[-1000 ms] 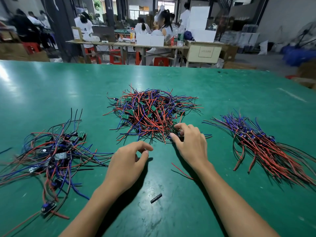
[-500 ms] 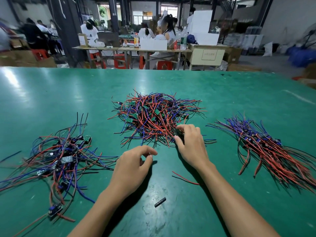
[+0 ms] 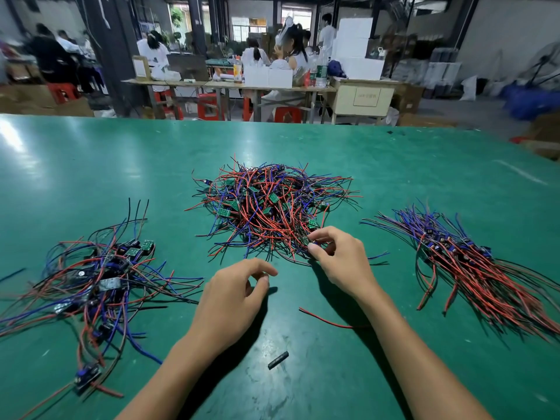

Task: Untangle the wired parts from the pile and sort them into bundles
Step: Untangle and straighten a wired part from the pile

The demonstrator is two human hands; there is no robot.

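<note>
Right hand (image 3: 339,259) is at the near-right edge of the tangled central pile of red, blue and black wired parts with small green boards (image 3: 272,207), thumb and forefinger pinched on a small dark part there; which exact part, and whether its leads are free, can't be told. Left hand (image 3: 233,301) hovers just above the green desk (image 3: 91,165), fingers loosely curled, holding nothing.

Step in hand, by the look of it: picking one unit out of the pile. To do it well, grip the board rather than a lead, lift slowly, and let the left hand pin the pile so neighbours don't drag along. If leads snag, shake loose rather than pull.

The combed red-and-blue bundle on the right (image 3: 472,268) looks like the sorted stack; the looser heap with longer leads on the left (image 3: 100,280) seems a second group.

A stray red wire (image 3: 327,321) runs under the right forearm, far end hidden. The short black piece (image 3: 278,360) near the wrists can't be identified. Both side bundles are cut off at the frame edges.
</note>
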